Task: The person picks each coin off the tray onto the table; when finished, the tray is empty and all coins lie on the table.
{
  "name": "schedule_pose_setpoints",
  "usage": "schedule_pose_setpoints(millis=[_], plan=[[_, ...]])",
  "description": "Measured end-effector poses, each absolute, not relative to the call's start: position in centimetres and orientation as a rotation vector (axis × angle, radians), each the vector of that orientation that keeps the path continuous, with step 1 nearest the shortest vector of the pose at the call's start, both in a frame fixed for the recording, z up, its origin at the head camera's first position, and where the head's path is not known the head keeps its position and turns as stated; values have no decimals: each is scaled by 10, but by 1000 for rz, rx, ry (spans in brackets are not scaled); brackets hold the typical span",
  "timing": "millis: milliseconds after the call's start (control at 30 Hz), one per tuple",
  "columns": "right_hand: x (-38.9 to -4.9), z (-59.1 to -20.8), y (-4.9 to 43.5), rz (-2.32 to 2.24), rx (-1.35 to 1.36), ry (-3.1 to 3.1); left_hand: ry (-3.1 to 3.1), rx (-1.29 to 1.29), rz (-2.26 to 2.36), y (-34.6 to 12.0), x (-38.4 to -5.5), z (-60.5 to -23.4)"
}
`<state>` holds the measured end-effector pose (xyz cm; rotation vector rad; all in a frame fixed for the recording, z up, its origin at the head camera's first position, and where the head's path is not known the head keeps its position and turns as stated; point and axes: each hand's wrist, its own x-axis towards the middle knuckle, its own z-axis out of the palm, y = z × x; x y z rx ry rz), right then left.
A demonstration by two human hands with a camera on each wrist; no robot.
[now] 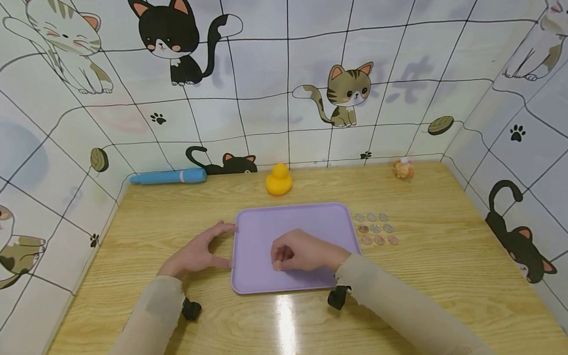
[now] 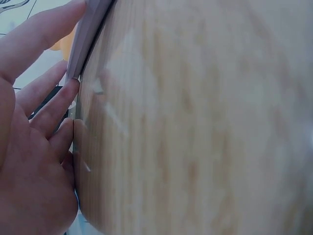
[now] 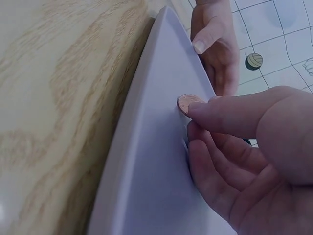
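Note:
A purple tray (image 1: 253,226) lies flat on the wooden table. Over its middle, my right hand (image 1: 305,251) pinches a copper coin (image 3: 188,102) between thumb and fingers; in the right wrist view the coin's edge is at the tray's surface, though I cannot tell if it touches. My left hand (image 1: 200,254) is at the tray's left edge, fingers and thumb spread and fairly straight, touching the rim. Several coins (image 1: 375,229), silver and copper, lie in rows just right of the tray. In the left wrist view, the left fingers (image 2: 46,105) reach the tray's rim (image 2: 88,39).
Behind the tray sits a yellow rubber duck (image 1: 279,180). A blue stick-like object (image 1: 167,177) lies along the back left edge. At the back right is a small orange-pink figure (image 1: 403,168). Cat-patterned walls (image 1: 269,107) enclose the table (image 1: 201,337) at the back and sides.

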<state>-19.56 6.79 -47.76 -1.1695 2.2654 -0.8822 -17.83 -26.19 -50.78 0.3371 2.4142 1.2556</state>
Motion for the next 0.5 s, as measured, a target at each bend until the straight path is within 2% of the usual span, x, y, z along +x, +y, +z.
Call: schedule_pose_setpoints(millis=[500], plan=[[-200, -475, 110, -1100, -968, 2206, 2409, 358, 1264, -262, -178, -507]])
